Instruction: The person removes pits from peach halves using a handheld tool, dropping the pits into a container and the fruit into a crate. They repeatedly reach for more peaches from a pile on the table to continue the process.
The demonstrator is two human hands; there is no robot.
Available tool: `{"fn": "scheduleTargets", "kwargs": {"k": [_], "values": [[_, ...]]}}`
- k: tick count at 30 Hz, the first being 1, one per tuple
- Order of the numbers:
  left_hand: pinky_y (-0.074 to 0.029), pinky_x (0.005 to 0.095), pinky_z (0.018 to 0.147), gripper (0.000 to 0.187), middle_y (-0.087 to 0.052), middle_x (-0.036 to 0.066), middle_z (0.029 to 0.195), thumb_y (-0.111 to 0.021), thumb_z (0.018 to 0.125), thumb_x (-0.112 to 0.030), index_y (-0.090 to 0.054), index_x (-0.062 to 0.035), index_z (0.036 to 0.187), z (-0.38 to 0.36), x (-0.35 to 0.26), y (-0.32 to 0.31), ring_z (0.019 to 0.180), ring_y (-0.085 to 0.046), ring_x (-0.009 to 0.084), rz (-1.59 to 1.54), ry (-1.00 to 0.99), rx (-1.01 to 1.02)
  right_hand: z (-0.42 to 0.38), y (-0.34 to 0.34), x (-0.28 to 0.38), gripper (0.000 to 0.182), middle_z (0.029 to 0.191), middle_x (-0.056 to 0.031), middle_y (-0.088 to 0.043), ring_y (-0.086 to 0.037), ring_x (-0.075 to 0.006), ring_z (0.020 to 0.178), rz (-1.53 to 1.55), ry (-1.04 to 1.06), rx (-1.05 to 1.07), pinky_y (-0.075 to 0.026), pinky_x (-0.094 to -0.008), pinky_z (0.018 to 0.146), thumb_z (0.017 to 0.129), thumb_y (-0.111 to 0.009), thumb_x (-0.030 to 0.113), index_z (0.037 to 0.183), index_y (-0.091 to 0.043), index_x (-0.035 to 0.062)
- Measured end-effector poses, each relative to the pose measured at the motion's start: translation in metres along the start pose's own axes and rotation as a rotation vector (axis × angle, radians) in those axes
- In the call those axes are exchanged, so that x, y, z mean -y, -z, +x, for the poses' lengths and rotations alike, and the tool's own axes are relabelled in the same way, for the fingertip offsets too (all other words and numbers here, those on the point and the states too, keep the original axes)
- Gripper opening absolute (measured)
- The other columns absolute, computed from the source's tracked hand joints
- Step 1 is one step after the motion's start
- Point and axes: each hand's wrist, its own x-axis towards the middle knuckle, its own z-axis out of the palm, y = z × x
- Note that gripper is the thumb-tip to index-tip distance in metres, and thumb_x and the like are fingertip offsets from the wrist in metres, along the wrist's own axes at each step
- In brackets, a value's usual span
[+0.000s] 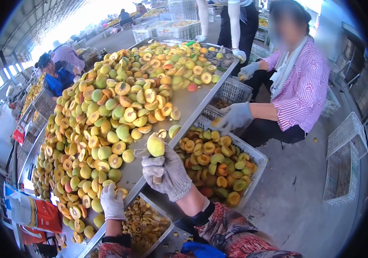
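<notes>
Yellow-green fruit [156,145], ctr of frame, is held in the gloved R hand [166,174], just above the near edge of a metal table [190,103]; fingers are curled together, clamped on the fruit at the top of the fist, w/ a brown stub [157,179] showing below. Gloved L hand [112,201], lower ctr-left, rests at the table edge, fingertips at the pile; can't tell whether its fingers are apart or gripping a piece. Fruit pile [98,116], incl. many cut halves, covers most of the table, from upper ctr to lower left. Just R of the R hand, below table level: crate of halves [261,161]. Lower ctr, near the L hand: second crate [166,231] w/ small brownish pieces. Upper right: co-worker in striped shirt [297,86], one grey-gloved hand [236,116] above the crate of halves. Top ctr-right: standing person [244,32], arms down to the table's far end. Far right: two pale crates [346,135] on the floor. Lower left: red-and-white bag [46,215]. Upper left: person in blue [61,79].
</notes>
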Motion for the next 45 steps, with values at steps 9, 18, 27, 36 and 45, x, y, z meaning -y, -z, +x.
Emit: {"fn": "scheduleTargets", "kwargs": {"k": [9,18,27,36,45], "values": [[-0.045,0.0445,0.084,0.034,-0.060,0.015,0.104,-0.068,0.076,-0.016,-0.061,-0.0038,0.107,0.002,-0.007,0.003,0.097,-0.056,0.0362,-0.001,0.026,0.019,-0.002,0.007,-0.003,0.049,0.064,0.0003,-0.047,-0.043,-0.0113,0.055,-0.059,0.014,0.034,-0.041,-0.0228,0.053,0.096,-0.051,0.040,0.105,-0.057,-0.0074],[-0.046,0.0441,0.083,0.033,-0.060,0.015,0.103,-0.068,0.076,-0.014,-0.060,-0.0035,0.107,0.002,-0.011,0.005,0.096,-0.056,0.0359,-0.013,0.003,0.001,-0.005,0.001,-0.007,0.055,0.064,-0.0005,-0.048,-0.046,-0.0107,0.057,-0.015,0.021,-0.009,-0.044,-0.0220,0.053,0.096,-0.051,0.040,0.108,-0.054,-0.0134],[-0.046,0.0441,0.084,0.034,-0.060,0.015,0.106,-0.067,0.076,-0.014,-0.060,-0.0039,0.108,0.001,-0.005,0.002,0.097,-0.056,0.0357,0.012,-0.002,0.018,-0.004,0.002,-0.008,0.052,0.063,-0.0010,-0.049,-0.047,-0.0100,0.054,-0.074,0.038,-0.025,-0.044,-0.0212,0.051,0.097,-0.051,0.042,0.105,-0.056,-0.0093],[-0.050,0.0436,0.085,0.038,-0.064,0.021,0.104,-0.065,0.078,-0.018,-0.061,-0.0022,0.113,0.002,-0.010,0.006,0.097,-0.061,0.0371,-0.020,-0.004,-0.048,-0.005,-0.009,-0.014,0.042,0.056,0.0007,-0.045,-0.045,-0.0093,0.049,-0.063,-0.001,0.009,-0.038,-0.0214,0.044,0.097,-0.051,0.039,0.100,-0.055,-0.0026],[-0.049,0.0455,0.080,0.038,-0.063,0.017,0.100,-0.064,0.077,-0.020,-0.061,-0.0056,0.112,0.004,-0.015,0.012,0.091,-0.060,0.0367,-0.025,0.013,-0.002,-0.006,-0.002,-0.013,0.027,0.068,-0.0033,-0.053,-0.051,-0.0118,0.054,0.018,-0.009,-0.080,-0.044,-0.0240,0.049,0.095,-0.056,0.035,0.102,-0.061,0.0087]]}}
